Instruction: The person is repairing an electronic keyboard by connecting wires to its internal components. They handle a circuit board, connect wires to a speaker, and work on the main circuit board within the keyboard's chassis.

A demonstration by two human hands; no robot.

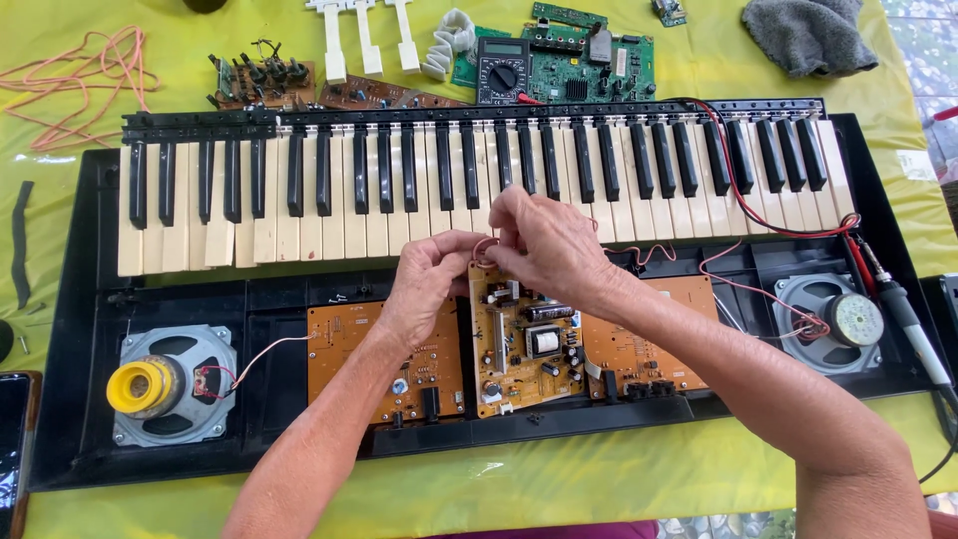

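Note:
An opened black keyboard case (80, 399) lies upside down on a yellow cloth, its row of keys (399, 190) along the far side. Both hands meet at the top edge of a brown circuit board (524, 344) in the middle of the case. My left hand (424, 284) pinches a thin red wire (483, 245) at the board's top left corner. My right hand (544, 245) grips the same wire loop just above the board. Two more brown boards (344, 339) (639, 344) flank it.
Speakers sit at the case's left (170, 384) and right (828, 319) ends. A red probe lead (738, 190) runs over the keys to a probe (903, 309). Beyond the keys lie a multimeter (502, 70), a green board (589, 60), loose white keys (364, 40), a grey cloth (808, 35) and pink wire (80, 75).

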